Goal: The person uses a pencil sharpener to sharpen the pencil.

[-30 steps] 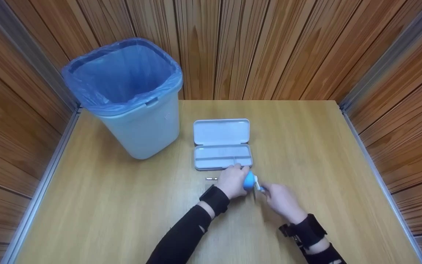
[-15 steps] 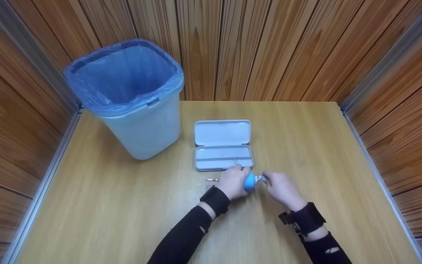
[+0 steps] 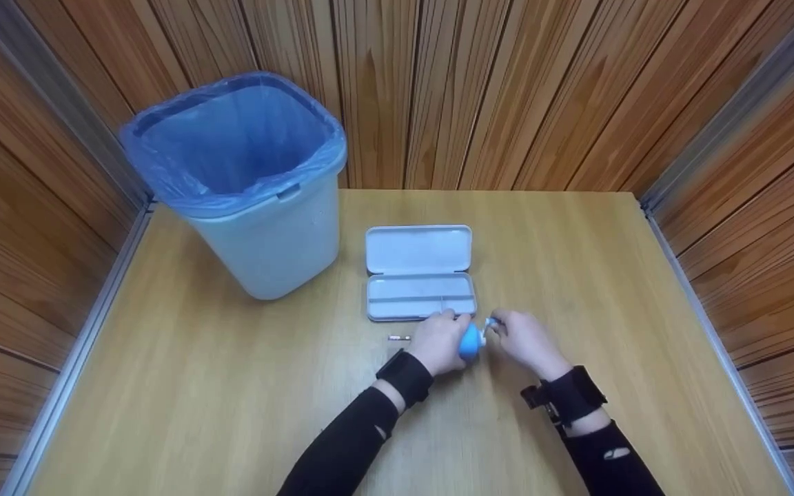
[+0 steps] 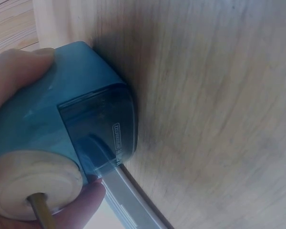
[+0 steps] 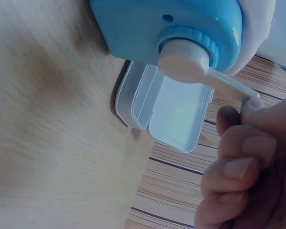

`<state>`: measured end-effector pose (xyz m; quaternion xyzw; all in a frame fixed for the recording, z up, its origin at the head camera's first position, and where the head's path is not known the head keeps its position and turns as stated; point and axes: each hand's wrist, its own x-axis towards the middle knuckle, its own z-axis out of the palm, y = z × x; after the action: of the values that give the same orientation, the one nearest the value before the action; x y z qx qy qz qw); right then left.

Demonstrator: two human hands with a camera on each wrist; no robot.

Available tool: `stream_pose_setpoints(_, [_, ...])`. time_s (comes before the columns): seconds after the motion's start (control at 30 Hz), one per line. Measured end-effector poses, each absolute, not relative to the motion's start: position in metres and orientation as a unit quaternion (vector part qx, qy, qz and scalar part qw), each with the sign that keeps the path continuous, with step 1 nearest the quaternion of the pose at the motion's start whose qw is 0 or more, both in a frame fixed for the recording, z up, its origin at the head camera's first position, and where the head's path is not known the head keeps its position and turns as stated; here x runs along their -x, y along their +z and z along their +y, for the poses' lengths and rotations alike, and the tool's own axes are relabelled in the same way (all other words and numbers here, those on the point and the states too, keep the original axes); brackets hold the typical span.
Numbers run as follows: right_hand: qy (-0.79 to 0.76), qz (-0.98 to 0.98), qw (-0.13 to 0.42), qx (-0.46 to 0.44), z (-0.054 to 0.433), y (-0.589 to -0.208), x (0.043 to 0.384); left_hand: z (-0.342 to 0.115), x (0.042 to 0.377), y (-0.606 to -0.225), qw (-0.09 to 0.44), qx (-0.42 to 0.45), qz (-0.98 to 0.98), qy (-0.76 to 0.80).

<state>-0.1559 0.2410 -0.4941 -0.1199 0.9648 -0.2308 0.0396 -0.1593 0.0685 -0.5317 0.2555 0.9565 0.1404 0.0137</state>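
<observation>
My left hand (image 3: 436, 342) grips a blue crank pencil sharpener (image 3: 470, 342) on its side, holding it against the table. In the left wrist view, a pencil (image 4: 41, 212) sticks out of the round pale front of the sharpener, and its dark see-through shavings drawer (image 4: 102, 129) shows. My right hand (image 3: 528, 341) pinches the knob end of the white crank handle (image 5: 231, 87) between thumb and forefinger, the other fingers curled. A short slim end (image 3: 399, 337) shows left of my left hand; whether it belongs to the pencil I cannot tell.
A light pencil case (image 3: 419, 249) lies open just beyond my left hand, its tray divided into compartments. A pale waste bin (image 3: 273, 248) with a blue liner stands at the back left. Wood-panelled walls (image 3: 438, 96) enclose the table (image 3: 231, 386).
My right hand has moved away from me, up in the head view, swinging the crank handle round with it. My left hand and the sharpener stay in place.
</observation>
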Motion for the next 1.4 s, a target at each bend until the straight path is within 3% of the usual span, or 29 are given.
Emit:
stream_pose_setpoints(0.57, [-0.226, 0.962, 0.152, 0.033, 0.235, -0.510, 0.185, 0.069, 0.160, -0.530, 0.026, -0.258, 0.955, 0.141])
stream_pose_setpoints(0.97, [-0.163, 0.975, 0.123, 0.084, 0.234, -0.532, 0.184, 0.068, 0.159, -0.532, -0.007, -0.261, 0.955, 0.137])
stream_pose_setpoints(1.17, [-0.167, 0.973, 0.128, 0.097, 0.233, -0.544, 0.175, 0.068, 0.161, -0.533, 0.002, -0.262, 0.955, 0.137])
stream_pose_setpoints(1.4, [-0.151, 0.978, 0.096, 0.103, 0.233, -0.552, 0.157, 0.068, 0.161, -0.532, 0.023, -0.260, 0.955, 0.141])
